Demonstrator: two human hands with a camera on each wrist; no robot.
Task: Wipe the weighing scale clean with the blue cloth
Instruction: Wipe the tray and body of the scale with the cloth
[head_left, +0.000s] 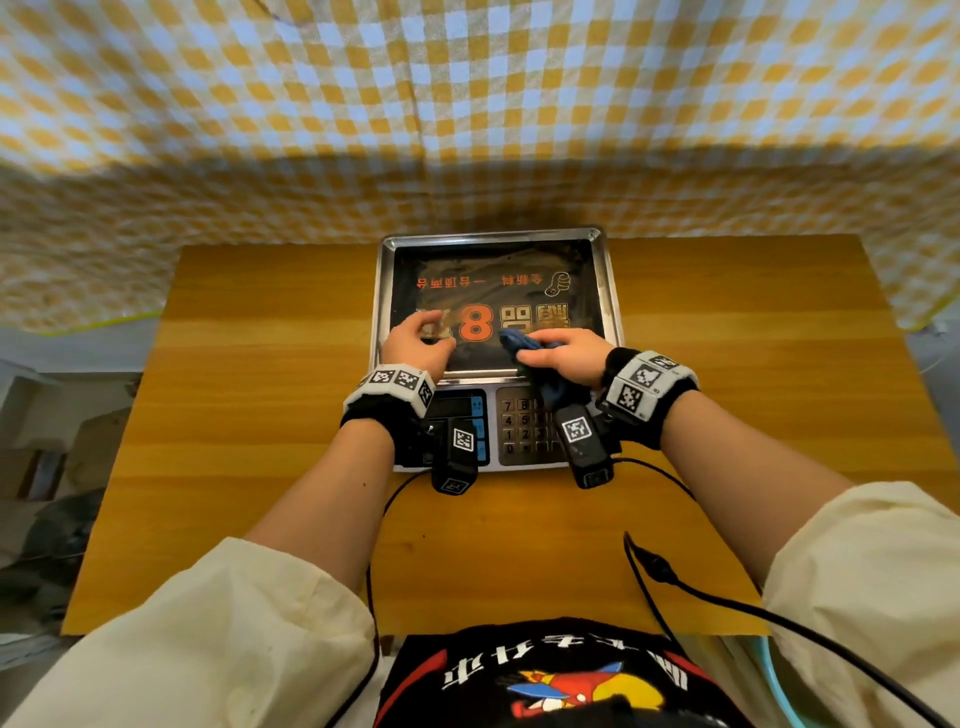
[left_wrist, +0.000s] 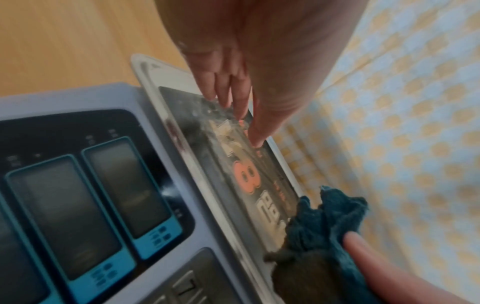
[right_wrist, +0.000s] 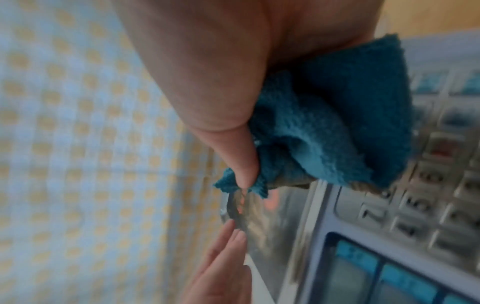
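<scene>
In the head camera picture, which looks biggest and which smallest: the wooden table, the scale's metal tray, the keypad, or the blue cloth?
Largest to smallest, as they look:
1. wooden table
2. metal tray
3. keypad
4. blue cloth
The keypad and cloth are partly hidden by the right hand, so their order is unsure.

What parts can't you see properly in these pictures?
- Scale displays: head view, the left hand and wrist cameras cover them.
- Keypad: right wrist view, blurred; the cloth covers its top.
- Pan under the cloth: every view, the right hand hides it.
- Display digits: left wrist view, too blurred.
</scene>
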